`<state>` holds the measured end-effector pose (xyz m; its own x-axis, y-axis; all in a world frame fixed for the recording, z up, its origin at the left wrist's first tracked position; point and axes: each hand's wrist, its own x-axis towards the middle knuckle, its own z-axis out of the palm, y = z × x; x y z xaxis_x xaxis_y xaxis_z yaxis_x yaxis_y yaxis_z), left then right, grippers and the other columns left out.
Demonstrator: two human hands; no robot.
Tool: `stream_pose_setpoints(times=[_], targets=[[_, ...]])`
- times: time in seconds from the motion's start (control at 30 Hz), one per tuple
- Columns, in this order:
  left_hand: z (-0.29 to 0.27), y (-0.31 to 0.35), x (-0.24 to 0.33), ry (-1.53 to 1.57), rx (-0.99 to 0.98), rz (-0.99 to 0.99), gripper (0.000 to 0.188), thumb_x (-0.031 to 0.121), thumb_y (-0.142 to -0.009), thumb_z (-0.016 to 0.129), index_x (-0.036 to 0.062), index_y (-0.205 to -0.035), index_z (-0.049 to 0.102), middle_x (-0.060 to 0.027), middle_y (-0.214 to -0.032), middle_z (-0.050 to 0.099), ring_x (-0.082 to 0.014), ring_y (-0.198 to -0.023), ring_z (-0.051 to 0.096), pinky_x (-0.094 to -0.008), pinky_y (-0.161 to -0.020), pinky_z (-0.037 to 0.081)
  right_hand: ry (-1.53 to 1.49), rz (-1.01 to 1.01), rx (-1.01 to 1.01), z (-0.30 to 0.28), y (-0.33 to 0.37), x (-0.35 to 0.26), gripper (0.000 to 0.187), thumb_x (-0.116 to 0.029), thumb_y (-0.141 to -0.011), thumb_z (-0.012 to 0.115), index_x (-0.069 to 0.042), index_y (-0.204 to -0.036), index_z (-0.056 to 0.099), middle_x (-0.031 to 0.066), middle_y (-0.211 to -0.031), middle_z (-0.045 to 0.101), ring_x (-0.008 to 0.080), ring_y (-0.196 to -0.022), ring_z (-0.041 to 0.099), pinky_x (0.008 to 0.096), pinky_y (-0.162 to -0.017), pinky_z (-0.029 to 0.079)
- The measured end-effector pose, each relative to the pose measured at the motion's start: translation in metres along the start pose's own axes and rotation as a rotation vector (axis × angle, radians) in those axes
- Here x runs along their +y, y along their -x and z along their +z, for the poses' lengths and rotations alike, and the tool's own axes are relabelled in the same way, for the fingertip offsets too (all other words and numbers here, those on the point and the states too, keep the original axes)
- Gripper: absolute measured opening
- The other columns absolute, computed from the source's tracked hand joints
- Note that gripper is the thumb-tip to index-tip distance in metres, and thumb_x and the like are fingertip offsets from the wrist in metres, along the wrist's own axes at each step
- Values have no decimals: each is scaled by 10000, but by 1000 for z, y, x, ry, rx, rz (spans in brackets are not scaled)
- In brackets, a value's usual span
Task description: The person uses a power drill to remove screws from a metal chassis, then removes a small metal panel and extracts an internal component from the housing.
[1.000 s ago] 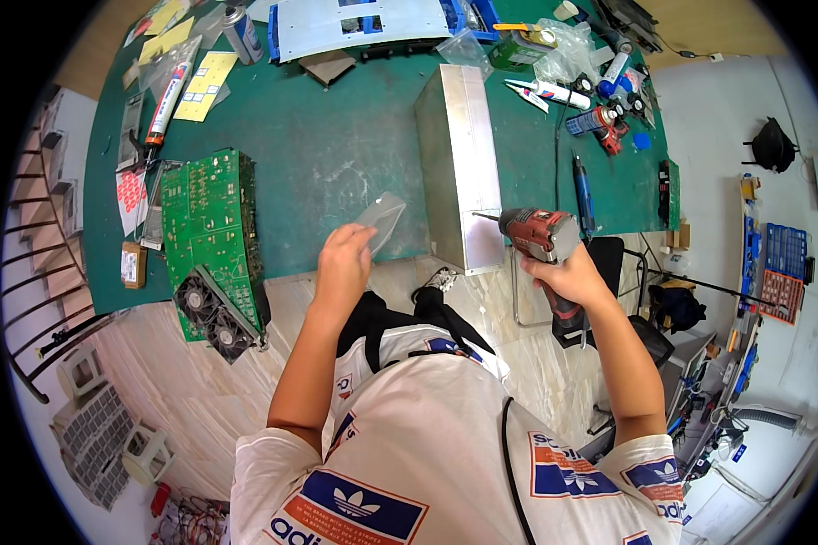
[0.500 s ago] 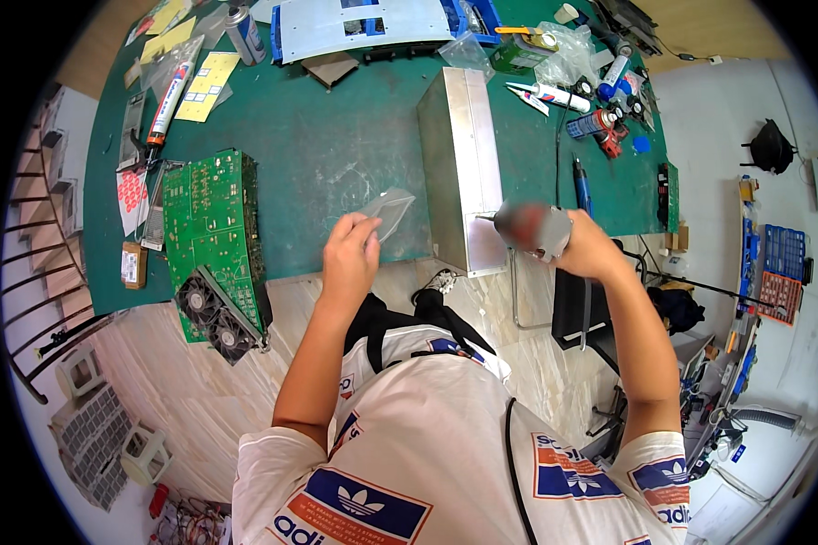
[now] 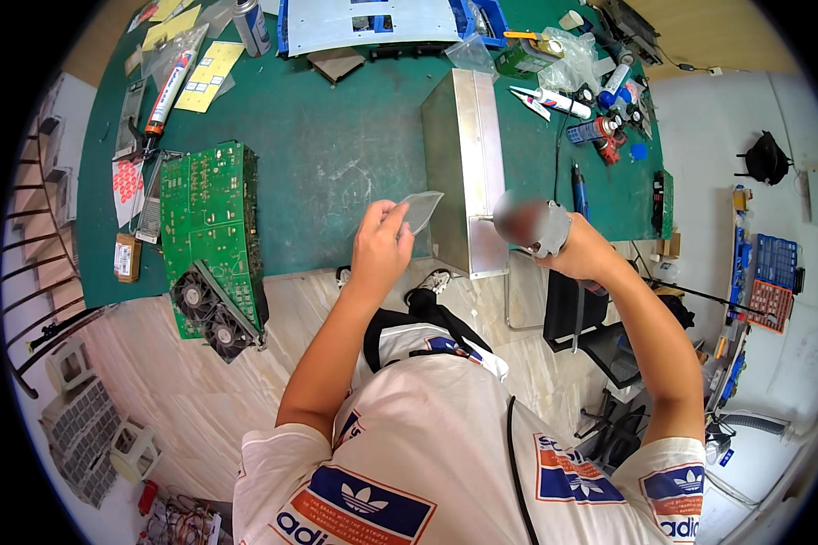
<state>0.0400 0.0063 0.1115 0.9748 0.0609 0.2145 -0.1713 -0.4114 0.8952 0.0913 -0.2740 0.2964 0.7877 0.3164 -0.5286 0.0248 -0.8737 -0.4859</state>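
Observation:
My left hand (image 3: 382, 250) is closed, pinching a small clear plastic bag (image 3: 423, 209) over the table's near edge. A long silvery metal case (image 3: 475, 154) stands just right of the bag, its near end at the table edge. My right hand (image 3: 580, 250) is wrapped round the handle of a power drill (image 3: 541, 227) with a grey and red body, partly blurred. The drill's thin tip points left at the near end of the case; whether it touches cannot be told. Far left lies a green circuit board (image 3: 207, 204) with two black fans (image 3: 214, 309) at its near end.
Left on the green table (image 3: 336, 136) are a sealant tube (image 3: 170, 95), yellow sheets (image 3: 211, 77) and a small carton (image 3: 127, 258). A pale panel (image 3: 368, 23) lies at the back. Spray cans (image 3: 591, 130), a blue screwdriver (image 3: 580, 191) and plastic wrap (image 3: 568, 59) crowd the right.
My left hand has moved right with the plastic bag, closer to the metal case. My right hand keeps the drill at the case's near end. The view has shifted slightly.

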Motion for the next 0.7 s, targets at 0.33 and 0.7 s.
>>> stream_pose_setpoints(times=[0.33,0.7], targets=[[25,-5,5,5,-40,41,415,5,-806,718,-60,-1213,670,-186,-1148,584,-351,-1006,624,-422,-864,534,-43,-6,57,2,2,3,417,-99,-728,769,-28,-1126,667,149,-935,729,276,-815,682,373,-801,550],[21,2,-4,-73,4,77,408,21,-817,721,-31,-1220,680,-139,-1112,594,-231,-786,633,-363,-741,543,-198,156,22,2,4,5,416,-85,-736,763,-19,-1129,643,111,-791,688,191,-630,640,362,-626,544]])
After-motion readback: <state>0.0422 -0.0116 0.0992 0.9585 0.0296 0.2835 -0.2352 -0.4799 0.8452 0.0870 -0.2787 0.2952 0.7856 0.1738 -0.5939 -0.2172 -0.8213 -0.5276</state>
